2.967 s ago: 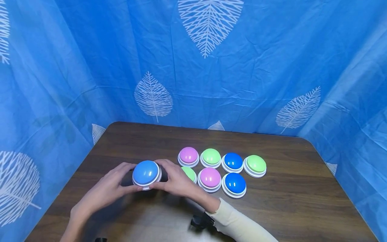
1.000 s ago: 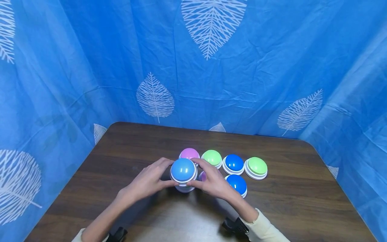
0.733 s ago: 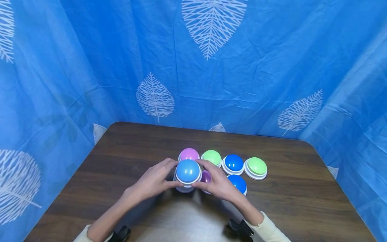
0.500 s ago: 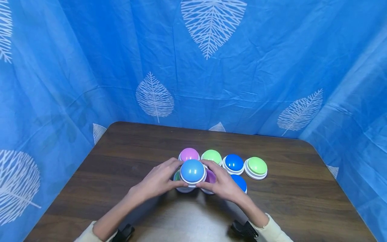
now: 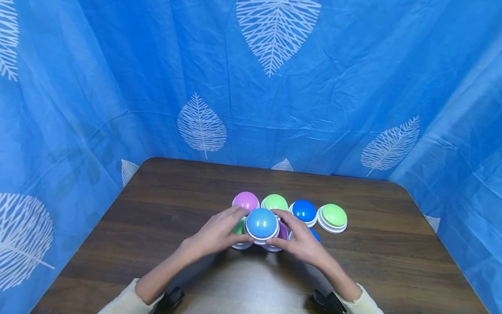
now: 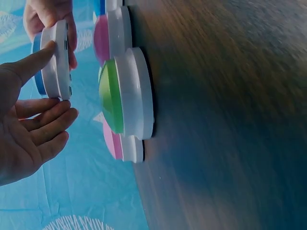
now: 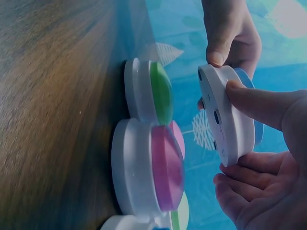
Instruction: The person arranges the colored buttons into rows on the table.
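Note:
A push button with a light blue dome [image 5: 262,223] and a white base is held in the air between both hands. My left hand [image 5: 217,231] grips its left rim, thumb in front and fingers behind. My right hand [image 5: 301,242] pinches the right rim the same way. The wrist views show a gap between its white underside [image 7: 216,115] and the buttons on the table. Below it, partly hidden, lie a green button [image 6: 111,96] and a pink button [image 7: 165,167]. A dark blue button [image 5: 315,234] is mostly covered by my right hand.
Behind the hands a back row holds a pink button [image 5: 245,200], a green button [image 5: 276,202], a blue button [image 5: 303,211] and another green button [image 5: 333,215]. They stand on a dark wooden table [image 5: 392,244]. A blue leaf-patterned curtain [image 5: 313,109] hangs around it.
Both hands have carried the light blue button rightward from the left part of the table, past the green front button, to between the green and pink front buttons. The other buttons stay put.

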Available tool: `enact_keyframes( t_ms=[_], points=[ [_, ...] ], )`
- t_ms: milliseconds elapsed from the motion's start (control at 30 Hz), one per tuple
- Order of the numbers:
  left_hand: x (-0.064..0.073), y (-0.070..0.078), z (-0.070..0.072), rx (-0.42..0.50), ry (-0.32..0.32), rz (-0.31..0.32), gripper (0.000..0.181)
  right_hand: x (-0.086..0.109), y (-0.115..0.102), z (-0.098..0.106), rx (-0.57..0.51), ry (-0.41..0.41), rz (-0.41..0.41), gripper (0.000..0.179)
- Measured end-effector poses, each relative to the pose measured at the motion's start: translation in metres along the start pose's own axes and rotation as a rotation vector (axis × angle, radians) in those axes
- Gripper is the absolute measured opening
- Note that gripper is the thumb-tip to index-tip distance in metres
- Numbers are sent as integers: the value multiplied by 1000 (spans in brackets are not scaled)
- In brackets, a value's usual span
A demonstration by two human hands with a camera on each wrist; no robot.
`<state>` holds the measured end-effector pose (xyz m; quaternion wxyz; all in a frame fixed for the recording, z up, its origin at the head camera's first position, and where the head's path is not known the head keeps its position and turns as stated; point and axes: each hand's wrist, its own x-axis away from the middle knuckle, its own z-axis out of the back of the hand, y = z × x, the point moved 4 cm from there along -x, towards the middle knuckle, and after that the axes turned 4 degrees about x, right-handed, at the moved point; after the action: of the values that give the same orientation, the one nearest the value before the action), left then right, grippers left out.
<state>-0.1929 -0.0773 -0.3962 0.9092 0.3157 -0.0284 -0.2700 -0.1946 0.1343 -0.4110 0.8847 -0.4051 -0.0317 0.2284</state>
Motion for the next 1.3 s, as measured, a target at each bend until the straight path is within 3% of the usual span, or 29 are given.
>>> enact_keyframes(
  t_ms=[333,567,933,1167,1300],
  points=[
    [-12,8,-9,-27,-3,-52,64,10,11,11,24,10,-36,72],
    [-20,15,-18,-44,-33,-39,67,19,20,18,47,-15,-82,71],
    [-33,28,-35,-7,-45,-89,66,34,31,36,64,-15,-86,74],
    [-43,40,-45,-43,-47,-113,65,44,40,47,72,-3,-110,74],
    [-48,46,-52,-58,-50,-127,63,50,44,52,109,21,-77,71]
  ],
)
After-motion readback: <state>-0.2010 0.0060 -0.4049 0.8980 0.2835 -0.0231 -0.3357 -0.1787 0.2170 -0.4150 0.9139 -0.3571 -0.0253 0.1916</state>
